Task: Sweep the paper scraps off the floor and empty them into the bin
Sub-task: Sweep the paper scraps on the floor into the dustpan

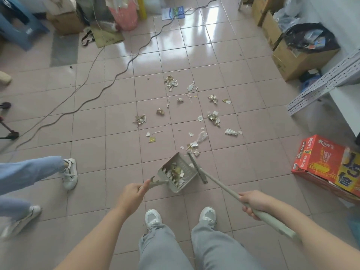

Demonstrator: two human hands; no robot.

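My left hand (131, 195) grips the handle of a grey dustpan (190, 177) that rests tilted on the pink tiled floor, with several paper scraps inside it. My right hand (253, 204) holds the grey broom handle (224, 190); the broom head (196, 167) stands against the pan's right edge. Several crumpled paper scraps (213, 117) lie scattered on the tiles beyond the pan. A bin with a black liner (311, 37) sits in a cardboard box at the far right.
Another person's legs and white shoes (69, 173) stand at the left. A long cable (124, 69) snakes across the floor. A red carton (329, 162) lies at the right, under a white shelf (331, 82). Boxes and bags line the far wall.
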